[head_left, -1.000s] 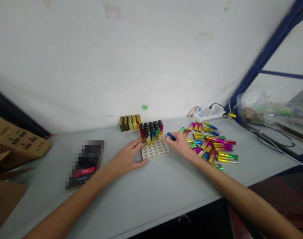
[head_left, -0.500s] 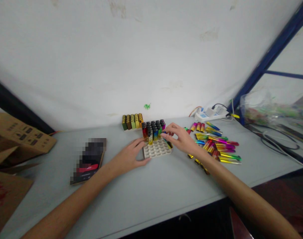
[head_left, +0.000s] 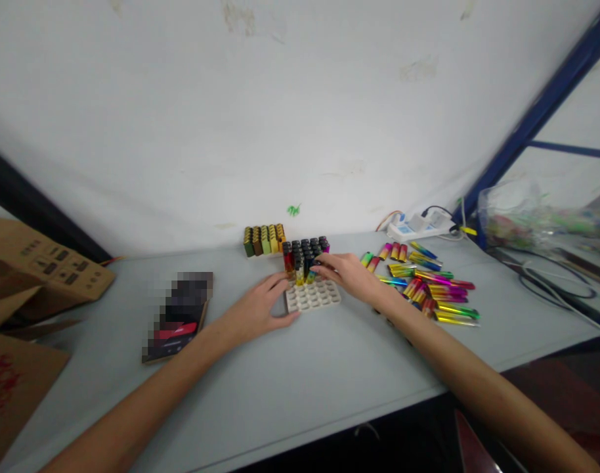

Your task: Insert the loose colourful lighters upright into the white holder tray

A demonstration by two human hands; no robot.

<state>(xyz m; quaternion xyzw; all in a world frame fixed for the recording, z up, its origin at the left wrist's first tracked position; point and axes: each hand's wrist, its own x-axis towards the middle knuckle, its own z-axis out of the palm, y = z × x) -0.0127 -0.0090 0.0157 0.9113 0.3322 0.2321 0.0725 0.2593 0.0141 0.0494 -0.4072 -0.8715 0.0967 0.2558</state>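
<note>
A white tray [head_left: 314,297] full of round holes lies on the table in front of me. Black-topped lighters [head_left: 302,249] with shiny coloured bodies stand upright in its back rows. My left hand [head_left: 258,307] holds the tray's left side, thumb at the near corner and fingers farther back. Between the thumb and fingers of my right hand [head_left: 350,274] is a blue-and-yellow lighter [head_left: 310,276], upright over the holes just right of a yellow lighter [head_left: 299,272]. Whether its base sits in a hole I cannot tell.
Loose shiny lighters [head_left: 428,282] lie scattered on the right. A block of gold-topped lighters [head_left: 264,240] stands by the wall. A power strip [head_left: 421,225] with cables sits at the back right. On the left are a dark flat box [head_left: 182,315] and cardboard boxes [head_left: 48,259].
My right hand has moved left with the lighter, which was tilted at the tray's right side and is now upright beside the yellow one. My left hand stays on the tray.
</note>
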